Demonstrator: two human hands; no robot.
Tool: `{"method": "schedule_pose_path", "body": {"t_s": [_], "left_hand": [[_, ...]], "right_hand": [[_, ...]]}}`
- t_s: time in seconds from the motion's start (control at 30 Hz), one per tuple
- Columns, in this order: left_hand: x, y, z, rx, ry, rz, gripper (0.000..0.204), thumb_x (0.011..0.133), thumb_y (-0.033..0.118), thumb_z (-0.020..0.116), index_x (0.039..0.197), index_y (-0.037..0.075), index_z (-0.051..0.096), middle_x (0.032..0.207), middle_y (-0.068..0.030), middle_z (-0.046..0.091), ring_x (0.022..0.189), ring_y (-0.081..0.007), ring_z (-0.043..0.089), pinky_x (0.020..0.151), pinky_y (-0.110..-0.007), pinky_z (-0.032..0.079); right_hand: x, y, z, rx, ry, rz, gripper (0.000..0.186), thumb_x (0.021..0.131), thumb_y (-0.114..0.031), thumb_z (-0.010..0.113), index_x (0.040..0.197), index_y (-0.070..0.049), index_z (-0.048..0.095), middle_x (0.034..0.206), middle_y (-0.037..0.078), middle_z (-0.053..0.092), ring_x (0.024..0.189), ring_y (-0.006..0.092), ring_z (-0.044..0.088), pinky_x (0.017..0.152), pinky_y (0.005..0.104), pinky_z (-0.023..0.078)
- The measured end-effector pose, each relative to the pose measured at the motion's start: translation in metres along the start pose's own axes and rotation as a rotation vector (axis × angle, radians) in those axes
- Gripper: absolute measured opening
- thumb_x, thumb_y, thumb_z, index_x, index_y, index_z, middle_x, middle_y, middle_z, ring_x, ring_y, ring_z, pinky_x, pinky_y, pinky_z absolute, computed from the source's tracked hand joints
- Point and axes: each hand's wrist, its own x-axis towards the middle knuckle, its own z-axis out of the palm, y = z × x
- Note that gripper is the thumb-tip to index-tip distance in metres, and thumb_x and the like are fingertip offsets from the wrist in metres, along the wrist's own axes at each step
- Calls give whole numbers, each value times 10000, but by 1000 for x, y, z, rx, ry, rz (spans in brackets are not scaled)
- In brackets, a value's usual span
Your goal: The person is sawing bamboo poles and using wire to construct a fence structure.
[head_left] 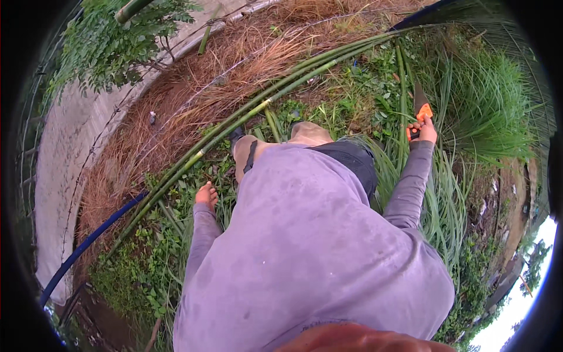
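My right hand (428,130) is wrapped round the orange and black handle of a hand saw (419,97). Its dark blade points away from me, beside narrow upright green poles (403,94) and tall grass. At my left side hangs my left hand (206,195), with nothing visible in it and its fingers loosely bent and a little apart. Just beyond that hand, long green bamboo poles (234,127) lie side by side, running from lower left to upper right past my feet. A short pole piece (272,123) sticks out from under them near my legs.
Dry brown grass (234,76) covers the ground past the poles. Barbed wire (94,146) runs along a pale concrete strip (64,176) on the left. A dark blue hose-like tube (88,240) slants at lower left. Dense green grass (487,100) stands on the right.
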Motion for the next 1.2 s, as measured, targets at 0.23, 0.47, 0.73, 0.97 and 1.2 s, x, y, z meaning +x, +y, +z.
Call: {"method": "schedule_pose_path", "body": {"t_s": [0.23,0.47,0.73,0.97,1.2], "left_hand": [[18,-19,35,576,-206,440,408,871,329,460,1189,75,432,1020,-148,570,941,-293,547,696,-431,456],[22,-9,30,1194,-125,1041,296,879,275,410,1062,55,485,782,-132,589,717,-287,588,616,-383,462],[19,53,12,63,-230,19,248,843,321,532,1013,143,498,781,-11,551,648,-155,554,522,-323,426],[68,76,7,43,-252,313,259,825,345,536,913,104,575,722,5,544,517,-118,506,428,-293,405],[39,56,-15,248,-36,470,373,791,416,507,816,69,641,691,-76,638,563,-186,614,575,-379,480]], "right_hand": [[99,148,-18,-1428,-158,-164,328,779,-264,607,969,-5,539,560,84,528,390,179,502,377,329,403],[40,198,15,-1664,-483,74,345,768,-298,628,934,-3,562,579,112,554,429,204,521,432,344,428],[50,270,-62,-1623,-324,13,351,760,-281,647,786,64,584,581,150,574,458,237,566,432,368,436],[14,267,-14,-2106,-613,-107,508,756,-385,607,964,76,554,928,233,564,898,296,545,724,346,436],[15,252,51,-1651,-614,297,364,783,-332,590,853,15,507,702,155,484,622,242,458,520,337,378]]}}
